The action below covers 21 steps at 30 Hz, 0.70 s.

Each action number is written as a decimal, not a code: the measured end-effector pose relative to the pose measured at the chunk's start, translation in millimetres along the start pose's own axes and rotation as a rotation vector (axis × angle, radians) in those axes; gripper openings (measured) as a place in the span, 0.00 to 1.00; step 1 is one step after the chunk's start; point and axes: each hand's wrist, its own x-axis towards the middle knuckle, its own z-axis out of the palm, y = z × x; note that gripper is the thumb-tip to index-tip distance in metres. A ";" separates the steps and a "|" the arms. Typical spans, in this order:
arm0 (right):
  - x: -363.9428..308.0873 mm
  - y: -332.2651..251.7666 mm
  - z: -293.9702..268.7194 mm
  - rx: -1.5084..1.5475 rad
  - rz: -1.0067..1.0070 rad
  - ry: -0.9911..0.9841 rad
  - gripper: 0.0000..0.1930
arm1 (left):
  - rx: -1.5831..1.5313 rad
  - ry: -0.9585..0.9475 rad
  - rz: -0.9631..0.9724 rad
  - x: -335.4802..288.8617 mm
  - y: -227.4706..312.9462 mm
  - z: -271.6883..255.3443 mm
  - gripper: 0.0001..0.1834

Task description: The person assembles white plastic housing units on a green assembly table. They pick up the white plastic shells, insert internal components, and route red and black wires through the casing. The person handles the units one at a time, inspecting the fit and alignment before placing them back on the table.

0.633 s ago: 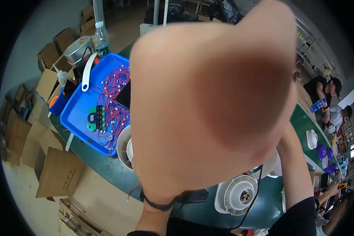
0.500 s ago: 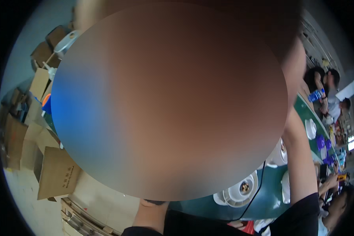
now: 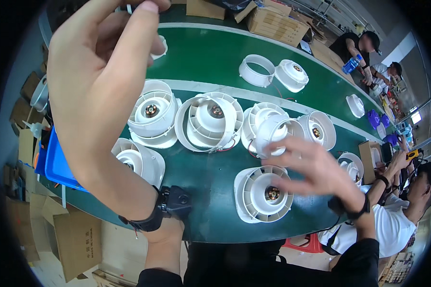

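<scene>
The left hand point(image 3: 93, 62) fills the frame's upper left, fingers curled toward the thumb; I cannot tell whether they pinch anything. Right of centre, the blurred right hand point(image 3: 313, 165), fingers loosely spread, overlaps 1 white fan housing point(image 3: 261, 195) on the green surface point(image 3: 201, 177).

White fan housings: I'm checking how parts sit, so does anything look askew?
Yes: in the row of four, one white ring looks tilted, off-centre to the second fan housing from left.
</scene>
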 end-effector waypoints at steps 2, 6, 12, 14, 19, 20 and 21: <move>-20.9 -21.8 9.0 0.010 0.027 -0.048 0.27 | -0.086 0.001 -0.047 0.2 4.7 -3.9 0.12; -59.9 -23.1 42.8 -0.029 0.168 -0.184 0.46 | -0.166 0.035 -0.071 4.8 11.0 8.0 0.09; -54.0 -17.1 64.8 -0.054 0.135 -0.143 0.54 | -0.196 0.014 -0.082 3.3 18.1 11.5 0.08; -53.3 -19.7 69.4 -0.081 0.115 -0.163 0.54 | -0.152 0.008 -0.098 5.6 15.7 11.1 0.08; -59.6 -27.9 71.2 -0.152 0.074 -0.179 0.52 | -0.127 0.025 -0.094 4.5 18.0 11.0 0.08; -61.4 -28.4 73.4 -0.145 0.067 -0.157 0.51 | -0.124 0.031 -0.093 4.5 19.0 10.5 0.07; -64.5 -29.7 75.8 -0.139 0.065 -0.137 0.50 | -0.127 0.030 -0.090 4.4 19.1 11.3 0.07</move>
